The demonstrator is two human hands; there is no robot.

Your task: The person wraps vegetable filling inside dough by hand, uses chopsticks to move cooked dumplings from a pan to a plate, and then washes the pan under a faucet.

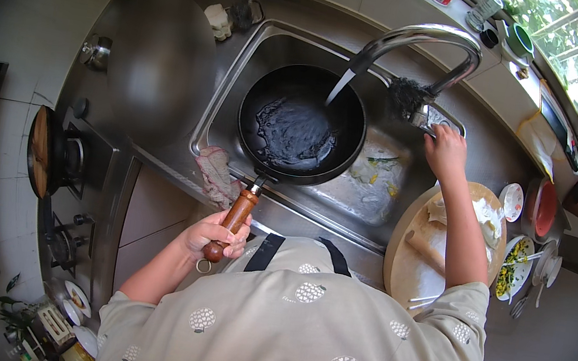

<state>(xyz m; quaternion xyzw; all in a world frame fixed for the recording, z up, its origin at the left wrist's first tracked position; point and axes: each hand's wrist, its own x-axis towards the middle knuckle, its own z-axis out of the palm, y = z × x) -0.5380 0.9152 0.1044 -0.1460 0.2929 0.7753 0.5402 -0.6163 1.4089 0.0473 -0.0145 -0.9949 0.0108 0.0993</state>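
My left hand (pixel 212 235) grips the brown wooden handle (pixel 240 211) of a black frying pan (pixel 301 126) held over a stainless steel sink (pixel 228 98). Water pours from the curved chrome faucet (pixel 423 31) into the pan, where it spreads and swirls over the bottom. At the faucet's base, my right hand (pixel 447 150) has its fingers on the lever (pixel 431 129); whether they close round it cannot be told. Below the pan's right side, yellow and green food scraps (pixel 374 171) lie on the wet sink bottom.
A patterned cloth (pixel 217 172) hangs on the sink's front-left edge. To the right stands a round wooden board (pixel 399 258) with a rolling pin (pixel 424 250) and dough (pixel 486 220). Beyond it is a bowl of chopped yellow-green food (pixel 514 264). A gas stove (pixel 96 196) is at left.
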